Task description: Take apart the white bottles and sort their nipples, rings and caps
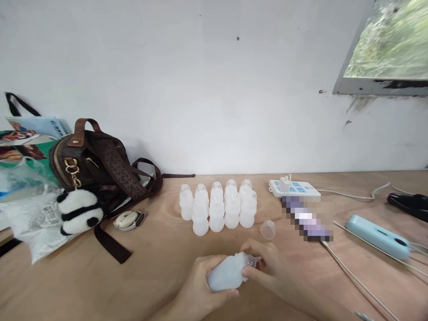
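Lying sideways in the left hand [198,290], a milky bottle [227,273]

left grip [200,285], right grip [271,268]: seemingly bare.

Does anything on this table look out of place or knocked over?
One small clear cap lies tipped on its side on the wooden table, near the held bottle, apart from the standing white bottles, which seem capped. Nothing looks spilled.
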The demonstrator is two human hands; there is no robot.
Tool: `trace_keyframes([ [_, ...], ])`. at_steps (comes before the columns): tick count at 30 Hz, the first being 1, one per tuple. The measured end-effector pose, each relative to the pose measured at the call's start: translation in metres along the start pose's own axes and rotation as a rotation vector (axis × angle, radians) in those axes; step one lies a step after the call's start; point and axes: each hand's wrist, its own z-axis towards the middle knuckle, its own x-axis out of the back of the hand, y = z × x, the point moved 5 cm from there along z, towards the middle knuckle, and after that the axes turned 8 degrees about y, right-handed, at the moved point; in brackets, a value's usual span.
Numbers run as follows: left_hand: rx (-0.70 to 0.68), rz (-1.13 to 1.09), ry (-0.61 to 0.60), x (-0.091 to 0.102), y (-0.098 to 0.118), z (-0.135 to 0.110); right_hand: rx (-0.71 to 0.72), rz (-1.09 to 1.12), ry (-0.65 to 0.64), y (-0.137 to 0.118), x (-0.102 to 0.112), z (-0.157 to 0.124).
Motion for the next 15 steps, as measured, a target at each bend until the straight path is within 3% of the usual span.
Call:
trace_keyframes([
  [5,0.014,-0.024,0.004,0.001,0.004,0.000,0.128,0.045,-0.060,-0.014,0.007,0.000],
  [10,-0.008,0.002,0.000,0.001,0.003,0.000,-0.045,0.089,-0.071,-0.004,0.006,-0.001],
  [15,-0.036,0.029,-0.007,-0.001,0.001,-0.001,0.058,0.093,-0.066,-0.012,0.006,-0.002],
])
